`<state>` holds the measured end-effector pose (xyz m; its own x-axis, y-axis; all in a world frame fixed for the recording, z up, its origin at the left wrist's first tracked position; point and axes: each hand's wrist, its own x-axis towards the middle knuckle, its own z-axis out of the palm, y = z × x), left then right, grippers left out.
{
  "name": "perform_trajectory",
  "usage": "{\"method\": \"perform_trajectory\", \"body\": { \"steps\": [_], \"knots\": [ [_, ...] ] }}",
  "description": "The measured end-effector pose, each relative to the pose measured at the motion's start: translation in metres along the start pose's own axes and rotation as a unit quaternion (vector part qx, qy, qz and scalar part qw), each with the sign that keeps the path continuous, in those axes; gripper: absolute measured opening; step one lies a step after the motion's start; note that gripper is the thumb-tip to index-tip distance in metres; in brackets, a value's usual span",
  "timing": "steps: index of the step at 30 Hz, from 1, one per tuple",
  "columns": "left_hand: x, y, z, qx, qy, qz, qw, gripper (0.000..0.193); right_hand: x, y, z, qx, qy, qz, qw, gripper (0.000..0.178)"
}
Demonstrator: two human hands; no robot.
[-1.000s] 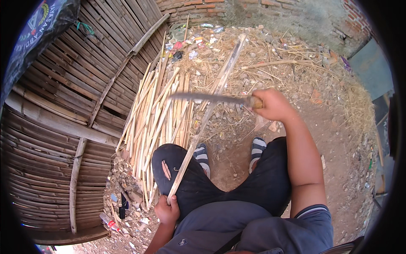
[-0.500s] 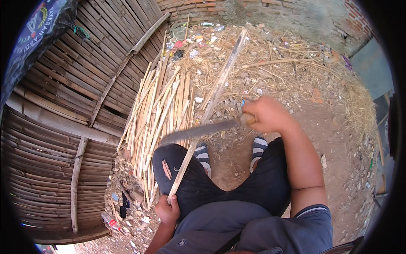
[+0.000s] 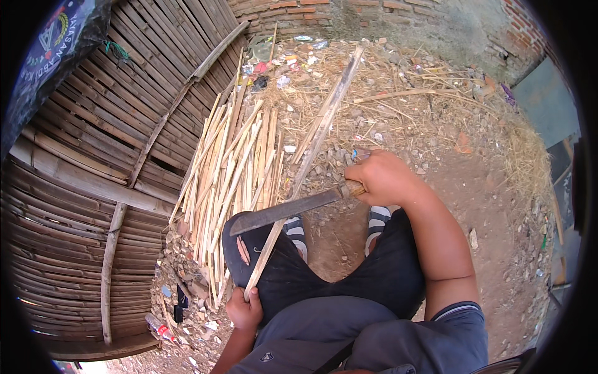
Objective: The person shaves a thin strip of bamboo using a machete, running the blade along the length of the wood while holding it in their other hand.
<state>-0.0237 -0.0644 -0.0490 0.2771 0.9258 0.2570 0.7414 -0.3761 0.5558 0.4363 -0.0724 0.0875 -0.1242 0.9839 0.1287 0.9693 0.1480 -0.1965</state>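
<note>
My left hand [image 3: 245,309] is closed around the near end of a long bamboo strip [image 3: 316,143], which slants away from me over my left thigh toward the back wall. My right hand [image 3: 381,177] grips the wooden handle of a machete [image 3: 286,210]. Its broad dark blade points left and lies across the strip, just above my left knee. Whether the edge bites into the bamboo cannot be made out.
Many split bamboo strips [image 3: 233,168] lie piled to the left of my legs, beside a bamboo slat wall [image 3: 81,162]. A brick wall [image 3: 299,12] stands at the back. Straw [image 3: 398,81], rubble and litter cover the ground, with a plastic bottle [image 3: 161,326] at lower left.
The machete, blurred before, is now sharp and a little lower and nearer to me. My right hand has come slightly toward me; my left hand keeps its hold on the bamboo strip.
</note>
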Motion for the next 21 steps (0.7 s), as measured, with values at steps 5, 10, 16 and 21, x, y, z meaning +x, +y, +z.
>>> {"method": "perform_trajectory", "body": {
  "steps": [5, 10, 16, 21],
  "knots": [
    [0.000, -0.002, 0.000, 0.025, 0.001, 0.004, 1.000, 0.047, -0.011, 0.055, -0.007, 0.109, 0.055, 0.167, 0.978, 0.022],
    [0.002, 0.002, 0.000, 0.029, -0.005, -0.002, 1.000, 0.047, -0.019, 0.063, -0.014, 0.096, 0.108, 0.249, 0.958, 0.026],
    [0.003, 0.002, 0.000, 0.001, -0.005, -0.001, 1.000, 0.049, -0.004, 0.009, -0.001, 0.053, 0.038, 0.053, 0.996, 0.020],
    [0.002, 0.001, -0.001, 0.010, -0.001, -0.001, 1.000, 0.047, -0.004, 0.022, 0.001, 0.059, 0.034, 0.053, 0.996, 0.019]
  ]
}}
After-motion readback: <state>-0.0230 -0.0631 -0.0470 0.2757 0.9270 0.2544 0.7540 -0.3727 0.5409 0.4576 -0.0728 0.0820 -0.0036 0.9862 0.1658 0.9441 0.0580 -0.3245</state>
